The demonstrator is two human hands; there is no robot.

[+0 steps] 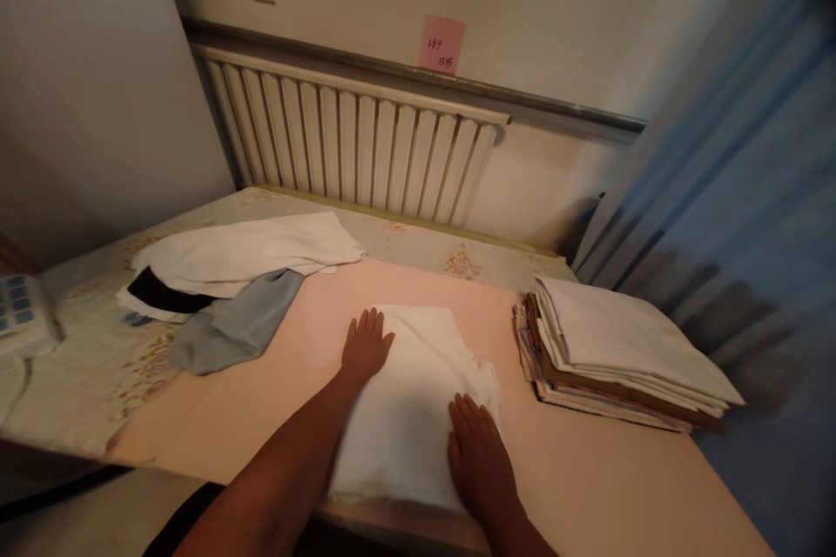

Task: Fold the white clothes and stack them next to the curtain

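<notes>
A folded white cloth (411, 392) lies on the pink sheet (261, 400) in front of me. My left hand (366, 344) rests flat on the cloth's far left corner, fingers stretched out. My right hand (480, 452) lies flat on its near right part, fingers together and extended. Neither hand grips anything.
A stack of folded cloths (620, 357) sits at the right. A loose heap of white, grey and black garments (228, 278) lies at the left. A telephone (23, 313) is at the far left edge. A radiator (353, 139) lines the wall, and a blue curtain (751, 191) hangs at the right.
</notes>
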